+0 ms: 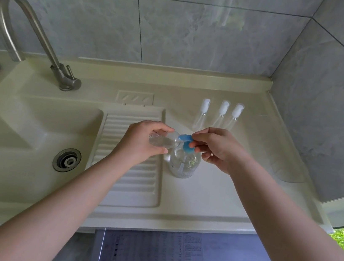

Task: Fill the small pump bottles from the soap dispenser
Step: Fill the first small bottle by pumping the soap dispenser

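Head view: my left hand (141,139) grips a small clear bottle (162,140), tilted with its mouth at the blue pump spout (185,137). My right hand (219,150) pinches that pump atop the clear soap dispenser (184,163) on the counter (201,196); three capped small pump bottles (222,113) stand behind.

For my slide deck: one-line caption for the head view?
Left hand holds small bottle to blue pump of soap dispenser, right hand on pump.

Clear plastic soap dispenser (184,163), blue pump head; brushed-metal faucet (16,20); glossy marbled wall tiles (202,35).
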A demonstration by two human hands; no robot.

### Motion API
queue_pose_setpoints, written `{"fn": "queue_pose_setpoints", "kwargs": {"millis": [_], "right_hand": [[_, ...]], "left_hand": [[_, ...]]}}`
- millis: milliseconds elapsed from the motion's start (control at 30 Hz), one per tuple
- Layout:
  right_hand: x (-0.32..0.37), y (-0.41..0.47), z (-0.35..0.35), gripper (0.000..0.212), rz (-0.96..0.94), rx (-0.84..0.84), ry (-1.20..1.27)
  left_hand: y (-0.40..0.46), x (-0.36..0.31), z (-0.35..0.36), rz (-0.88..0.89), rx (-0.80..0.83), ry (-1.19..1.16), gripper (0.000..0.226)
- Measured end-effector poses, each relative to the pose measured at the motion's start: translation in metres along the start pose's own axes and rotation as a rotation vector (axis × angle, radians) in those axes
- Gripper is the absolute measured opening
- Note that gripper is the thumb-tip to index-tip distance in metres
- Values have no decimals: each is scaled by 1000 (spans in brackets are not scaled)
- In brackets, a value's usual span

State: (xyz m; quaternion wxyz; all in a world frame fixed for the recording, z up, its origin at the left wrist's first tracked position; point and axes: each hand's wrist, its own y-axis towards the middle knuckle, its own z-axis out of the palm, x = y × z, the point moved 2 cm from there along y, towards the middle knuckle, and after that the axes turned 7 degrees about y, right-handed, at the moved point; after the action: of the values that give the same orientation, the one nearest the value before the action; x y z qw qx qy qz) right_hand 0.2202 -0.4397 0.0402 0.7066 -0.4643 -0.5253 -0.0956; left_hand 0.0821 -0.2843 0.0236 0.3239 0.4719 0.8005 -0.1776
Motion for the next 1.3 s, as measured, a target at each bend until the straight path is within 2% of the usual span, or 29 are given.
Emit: {"fn": "queue_pose_setpoints", "kwargs": {"millis": [1300], "right_hand": [[-6,3,-1,2,7,44,146]], "left_hand": [[0,1,2,-2,-18,-12,56]]}}
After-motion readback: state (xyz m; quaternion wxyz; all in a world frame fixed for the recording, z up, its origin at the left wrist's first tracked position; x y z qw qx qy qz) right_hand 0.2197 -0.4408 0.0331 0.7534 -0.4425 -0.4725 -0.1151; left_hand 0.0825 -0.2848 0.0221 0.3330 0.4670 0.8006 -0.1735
